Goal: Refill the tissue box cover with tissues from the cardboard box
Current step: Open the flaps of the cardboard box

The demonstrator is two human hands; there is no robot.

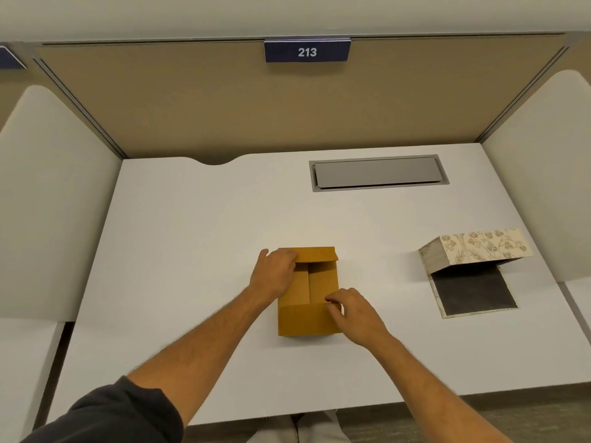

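Observation:
A brown cardboard box (pixel 307 318) stands in the middle of the white desk (pixel 192 251), its top flaps folded over. My left hand (pixel 273 273) rests on the box's left side with its fingers on the far flap. My right hand (pixel 353 311) touches the near flap at the box's right edge, fingertips pinching its rim. The floral tissue box cover (pixel 479 247) lies on its side to the right, its hinged bottom panel open flat and showing a dark lining (pixel 473 292). No tissues are visible.
A grey cable hatch (pixel 377 172) is set into the desk at the back right. Tan and white partition panels enclose the desk on three sides, with a blue sign reading 213 (pixel 307 52) above.

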